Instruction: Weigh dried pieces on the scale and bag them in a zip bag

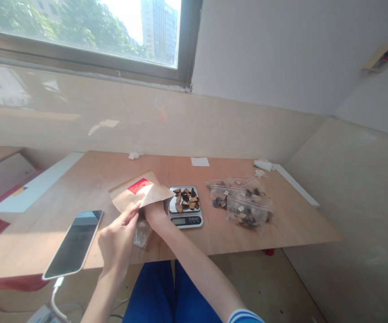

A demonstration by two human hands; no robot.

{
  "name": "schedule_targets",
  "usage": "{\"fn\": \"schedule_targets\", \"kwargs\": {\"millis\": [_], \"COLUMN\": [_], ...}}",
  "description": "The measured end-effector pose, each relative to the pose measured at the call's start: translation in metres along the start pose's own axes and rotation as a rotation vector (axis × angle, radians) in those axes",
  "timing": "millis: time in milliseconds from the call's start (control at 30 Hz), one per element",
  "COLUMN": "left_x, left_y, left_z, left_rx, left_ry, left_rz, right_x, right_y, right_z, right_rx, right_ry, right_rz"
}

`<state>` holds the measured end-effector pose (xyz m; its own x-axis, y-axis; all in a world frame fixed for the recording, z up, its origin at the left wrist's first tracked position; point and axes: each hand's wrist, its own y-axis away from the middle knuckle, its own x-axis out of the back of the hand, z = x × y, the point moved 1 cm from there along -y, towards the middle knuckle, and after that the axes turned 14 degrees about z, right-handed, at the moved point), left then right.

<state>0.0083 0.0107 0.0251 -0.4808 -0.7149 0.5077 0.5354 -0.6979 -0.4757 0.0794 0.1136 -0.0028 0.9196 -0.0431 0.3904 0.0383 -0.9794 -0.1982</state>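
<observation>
A brown paper bag (119, 196) with a red label is tilted above the table, its mouth facing right and toward me. My left hand (118, 235) pinches the bag's near edge. Inside the mouth of the bag is my right hand (153, 213); its fingers are hidden by the paper. Just right of it stands a kitchen scale (194, 220) with a small display. Dried brown and black slices (186, 199) lie spread on its pan. Under my wrists, a clear plastic bag (142, 234) rests on the tabletop.
Several zip bags (244, 211) of dark dried slices lie right of the scale. A phone (74, 244) with a white cable (55, 296) sits at the left front edge. A white paper (200, 162) and crumpled tissue (263, 165) lie along the back of the table (298, 224), near the wall.
</observation>
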Motion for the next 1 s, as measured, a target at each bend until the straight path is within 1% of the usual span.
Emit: {"fn": "schedule_targets", "kwargs": {"millis": [33,67,133,167,233,333,467,567,700,800,867,933,1000], "left_x": [0.0,0.001,0.002,0.002,0.002,0.003,0.005,0.007,0.005,-0.001,-0.005,-0.009,-0.012], "left_y": [-0.002,-0.005,-0.009,-0.011,-0.015,-0.021,-0.028,-0.033,-0.048,-0.07,-0.088,-0.102,-0.108], "left_z": [0.0,0.001,0.002,0.003,0.004,0.009,0.016,0.024,0.036,0.04,0.041,0.039,0.035], "left_rx": [-0.011,-0.023,-0.041,-0.042,-0.032,-0.026,-0.047,-0.043,-0.05,-0.044,-0.033,-0.021,-0.011], "left_ry": [-0.017,-0.035,-0.073,-0.1,-0.168,-0.265,-0.283,-0.282,-0.206,-0.129,-0.068,-0.025,-0.004], "left_rz": [0.011,0.022,0.031,0.031,0.028,0.019,-0.002,0.013,0.048,0.031,-0.026,-0.063,-0.059], "right_x": [0.006,0.012,0.025,0.031,0.042,0.054,0.074,0.094,0.119,0.132,0.138,0.139,0.135], "right_y": [0.007,0.014,0.029,0.036,0.048,0.059,0.066,0.069,0.071,0.071,0.069,0.065,0.057], "right_z": [-0.005,-0.01,-0.018,-0.022,-0.027,-0.031,-0.038,-0.042,-0.04,-0.025,-0.008,0.013,0.032], "right_rx": [0.031,0.086,0.172,0.213,0.259,0.263,0.219,0.176,0.03,-0.098,-0.167,-0.208,-0.213], "right_ry": [0.113,0.283,0.575,0.666,0.699,0.657,0.549,0.341,0.011,-0.221,-0.302,-0.302,-0.226], "right_rz": [0.035,0.054,0.064,0.075,0.135,0.269,0.34,0.384,0.399,0.393,0.405,0.431,0.44]}}
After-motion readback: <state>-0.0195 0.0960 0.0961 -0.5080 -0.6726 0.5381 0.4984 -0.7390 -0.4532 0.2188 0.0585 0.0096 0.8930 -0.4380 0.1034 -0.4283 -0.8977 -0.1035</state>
